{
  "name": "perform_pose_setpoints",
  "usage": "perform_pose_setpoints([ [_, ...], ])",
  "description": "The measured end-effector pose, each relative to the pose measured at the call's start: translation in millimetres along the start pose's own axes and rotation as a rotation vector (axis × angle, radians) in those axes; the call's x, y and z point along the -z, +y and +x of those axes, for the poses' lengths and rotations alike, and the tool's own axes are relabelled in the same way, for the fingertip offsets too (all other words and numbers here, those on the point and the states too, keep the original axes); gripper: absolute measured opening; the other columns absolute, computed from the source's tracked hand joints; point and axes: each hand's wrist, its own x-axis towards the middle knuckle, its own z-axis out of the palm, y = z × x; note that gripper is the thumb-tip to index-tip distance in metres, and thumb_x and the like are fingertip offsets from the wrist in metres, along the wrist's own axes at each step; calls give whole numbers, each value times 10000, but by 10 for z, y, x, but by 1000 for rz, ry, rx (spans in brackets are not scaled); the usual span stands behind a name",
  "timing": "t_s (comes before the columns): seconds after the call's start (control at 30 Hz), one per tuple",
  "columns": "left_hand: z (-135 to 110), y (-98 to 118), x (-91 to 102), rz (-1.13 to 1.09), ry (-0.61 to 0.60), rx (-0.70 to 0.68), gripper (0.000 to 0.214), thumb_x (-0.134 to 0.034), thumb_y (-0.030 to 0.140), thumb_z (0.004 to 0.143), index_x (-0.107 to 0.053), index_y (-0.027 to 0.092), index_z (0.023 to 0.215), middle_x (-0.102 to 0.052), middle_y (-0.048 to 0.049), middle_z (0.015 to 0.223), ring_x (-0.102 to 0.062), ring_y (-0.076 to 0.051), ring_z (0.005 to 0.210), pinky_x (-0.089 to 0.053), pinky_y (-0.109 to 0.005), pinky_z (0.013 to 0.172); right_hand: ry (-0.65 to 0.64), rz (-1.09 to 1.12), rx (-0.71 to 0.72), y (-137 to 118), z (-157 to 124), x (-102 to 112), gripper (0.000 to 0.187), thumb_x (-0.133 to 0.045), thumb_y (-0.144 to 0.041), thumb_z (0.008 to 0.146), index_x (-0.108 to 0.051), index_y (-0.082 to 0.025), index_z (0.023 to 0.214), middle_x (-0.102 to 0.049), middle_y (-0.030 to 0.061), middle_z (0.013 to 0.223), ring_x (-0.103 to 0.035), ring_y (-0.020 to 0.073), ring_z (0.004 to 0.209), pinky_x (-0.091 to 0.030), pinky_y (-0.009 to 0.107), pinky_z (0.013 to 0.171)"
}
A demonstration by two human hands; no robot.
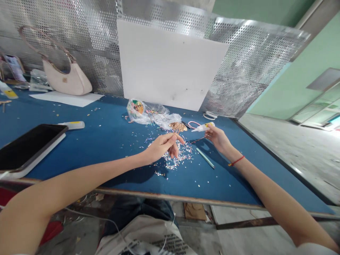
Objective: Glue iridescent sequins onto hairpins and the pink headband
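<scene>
My left hand (163, 146) is closed in a pinch on a small gold ornament (177, 126) with a thin stem, held above a pile of shiny sequins (177, 156) on the blue table (106, 141). My right hand (217, 137) grips a white glue tube with a yellow label (203, 127), its nozzle pointing left toward the ornament. A thin red-brown stick (198, 140) lies below the tube. A pale green stick (205, 158) lies between my hands.
A clear plastic bag of decorations (148, 113) lies behind the ornament, pink scissors (193, 124) beside it. A tablet (29, 145) sits at the left edge, a second glue tube (73, 124) near it. A pale handbag (67, 79) and a white board (167, 63) stand against the perforated metal wall.
</scene>
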Motion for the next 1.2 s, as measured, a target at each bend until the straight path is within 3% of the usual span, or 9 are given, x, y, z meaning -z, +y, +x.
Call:
perform_pose_setpoints([
  [0.3,3,1,-9,10,24,34,373,-329,382,1010,-597,124,994,-655,-30,603,-562,-99,518,-445,-220,529,-1,-2,-28,27,24,18,307,-837,-421,586,-640,-206,685,-582,-37,601,-526,111,583,-469,243,571],
  [0.53,9,-18,-5,17,76,93,312,-370,372,993,-511,122,1117,-739,-115,839,-602,-115,621,-473,-233,583,-6,-104,-1,79,39,33,247,-791,-417,655,-689,-217,759,-615,-17,654,-553,127,571,-489,254,543],
  [0.77,-1,-44,-2,-50,70,99,350,-391,360,992,-372,111,1236,-733,-94,767,-607,-114,574,-479,-232,573,-14,-124,25,106,39,56,280,-809,-455,638,-710,-224,763,-615,-12,646,-556,134,590,-501,249,533],
  [0.93,-15,-27,-8,-56,42,127,304,-387,326,995,-429,107,1202,-703,-62,681,-599,-111,536,-490,-233,571,5,-140,13,119,31,40,352,-836,-485,580,-710,-201,745,-617,-12,636,-546,124,585,-486,239,527],
  [1.2,-20,-46,4,-70,15,152,299,-369,303,996,-463,83,1176,-687,-54,630,-584,-106,497,-470,-224,531,13,-161,17,150,52,53,283,-820,-460,610,-712,-230,734,-611,6,636,-542,148,558,-499,278,519],
])
